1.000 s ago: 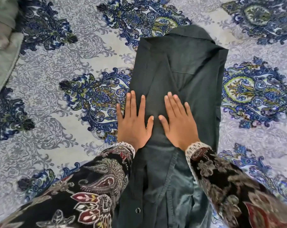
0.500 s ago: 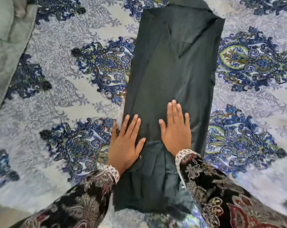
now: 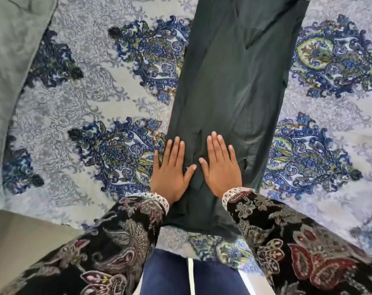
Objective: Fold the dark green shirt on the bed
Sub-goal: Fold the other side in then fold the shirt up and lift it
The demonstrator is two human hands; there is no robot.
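The dark green shirt [image 3: 234,81] lies on the bed as a long narrow strip, its sides folded in, running away from me; its top end is cut off by the frame. My left hand [image 3: 171,171] lies flat on the strip's left edge near the bottom, fingers straight, partly over the bedspread. My right hand [image 3: 221,167] presses flat on the middle of the shirt beside it, fingers straight and pointing away. The shirt's bottom hem [image 3: 200,228] sits just beyond my wrists, near the bed's front edge.
The bed carries a grey-white bedspread [image 3: 99,99] with blue paisley motifs. A pale green blanket [image 3: 12,60] lies bunched at the left. The bed's front edge [image 3: 172,245] is close to my legs, with floor [image 3: 21,241] at lower left.
Both flat hands have slid down the shirt toward me, from its middle to near the hem. The view has tilted down, now showing the bed edge and my legs.
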